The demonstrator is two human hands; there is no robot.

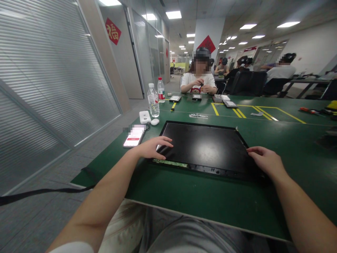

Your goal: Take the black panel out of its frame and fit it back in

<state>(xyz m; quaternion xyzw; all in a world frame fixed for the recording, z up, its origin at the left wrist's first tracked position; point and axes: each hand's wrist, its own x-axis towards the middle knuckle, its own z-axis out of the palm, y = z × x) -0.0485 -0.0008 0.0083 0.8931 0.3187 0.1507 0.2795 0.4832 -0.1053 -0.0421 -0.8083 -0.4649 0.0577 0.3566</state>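
A black flat display panel [205, 146] in a thin dark frame lies flat on the green table, screen side up. A narrow green circuit board [171, 163] runs along the left part of its near edge. My left hand [154, 147] is at the panel's left side, fingers stretched out and apart over the screen's edge. At the right edge, my right hand [265, 160] has its thumb and fingertips pinched on the frame. The undersides of those right fingers are partly hidden.
Left of the panel lie a lit phone [134, 136], a white device [144, 117] and a small white case [155, 121]. Behind them stand two bottles, one clear [153, 102]. A small plastic bag [198, 115] lies beyond the panel. A person [199, 75] sits opposite, handling small parts.
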